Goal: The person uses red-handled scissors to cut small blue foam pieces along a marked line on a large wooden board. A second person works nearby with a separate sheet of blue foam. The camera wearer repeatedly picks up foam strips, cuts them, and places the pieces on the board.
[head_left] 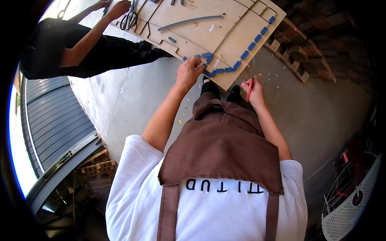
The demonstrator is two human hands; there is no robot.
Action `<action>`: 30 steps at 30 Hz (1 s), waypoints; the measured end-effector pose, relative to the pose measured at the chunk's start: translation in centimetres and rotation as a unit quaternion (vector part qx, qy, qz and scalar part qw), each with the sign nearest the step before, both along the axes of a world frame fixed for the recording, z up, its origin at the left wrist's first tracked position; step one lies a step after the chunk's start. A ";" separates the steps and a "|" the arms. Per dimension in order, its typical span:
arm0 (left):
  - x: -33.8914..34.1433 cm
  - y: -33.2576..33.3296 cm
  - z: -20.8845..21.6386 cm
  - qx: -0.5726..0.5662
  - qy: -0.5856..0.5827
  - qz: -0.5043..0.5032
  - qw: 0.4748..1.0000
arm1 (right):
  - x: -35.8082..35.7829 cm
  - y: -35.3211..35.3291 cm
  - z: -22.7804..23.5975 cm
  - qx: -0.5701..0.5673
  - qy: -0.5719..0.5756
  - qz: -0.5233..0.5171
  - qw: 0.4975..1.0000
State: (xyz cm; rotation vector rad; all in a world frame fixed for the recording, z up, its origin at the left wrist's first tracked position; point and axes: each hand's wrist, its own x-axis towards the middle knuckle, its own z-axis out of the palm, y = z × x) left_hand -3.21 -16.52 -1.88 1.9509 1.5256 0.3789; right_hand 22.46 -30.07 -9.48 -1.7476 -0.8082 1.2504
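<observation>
A wooden die board (193, 34) with thin dark blades set in it lies before me. Short blue foam strips (245, 55) line its right side and the near corner. My left hand (188, 74) is at that near corner, thumb and fingers closed around the end of a blue foam strip (205, 67), partly hidden by the fingertips. Beside the board's right edge, my right hand (256, 93) grips red-handled scissors (249, 90), blades pointing away from me. On the board rest a long curved grey-blue strip (189, 22) and a loose blue piece (172, 39).
At the upper left stands another person (60, 48), whose hand (120, 8) is near black-handled scissors (129, 19). Wooden pallets (299, 48) stand right of the board. Small scraps (273, 75) dot the concrete floor (321, 108). A white perforated object (350, 213) sits at lower right.
</observation>
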 end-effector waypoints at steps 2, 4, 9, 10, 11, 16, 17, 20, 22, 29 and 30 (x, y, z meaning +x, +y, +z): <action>1.3 -0.1 -0.2 0.021 0.048 -0.019 0.998 | -0.5 0.8 0.0 0.001 0.018 0.017 1.000; 1.6 0.0 -1.1 0.037 0.078 -0.035 0.996 | -1.0 1.0 0.0 0.014 0.043 0.009 0.999; 3.0 -0.1 -0.3 0.053 0.153 -0.044 0.986 | -1.2 1.6 1.3 0.004 0.011 0.043 0.999; 3.6 0.2 0.5 0.047 0.171 -0.050 0.983 | -1.0 1.7 0.9 0.003 0.010 0.049 0.999; 4.1 0.5 1.0 0.091 0.158 -0.085 0.979 | -0.8 1.7 1.2 0.001 0.005 0.045 0.999; 7.1 3.4 1.5 0.208 0.182 -0.270 0.922 | 0.2 1.6 1.8 -0.013 0.014 0.033 0.999; 7.6 4.2 1.6 0.202 0.211 -0.306 0.906 | 0.3 1.6 1.9 -0.010 0.016 0.028 0.999; 8.6 5.7 1.3 0.193 0.287 -0.345 0.873 | 1.2 1.1 2.9 0.008 0.056 0.008 0.998; 9.3 6.4 1.1 0.195 0.299 -0.337 0.871 | 1.7 0.7 3.3 0.013 0.079 -0.013 0.997; 13.4 6.8 2.7 0.134 0.013 -0.402 0.906 | 4.6 -1.4 2.2 -0.028 0.047 -0.146 0.988; 12.6 8.9 1.9 0.137 0.009 -0.364 0.921 | 4.5 -1.7 2.4 -0.033 0.039 -0.177 0.983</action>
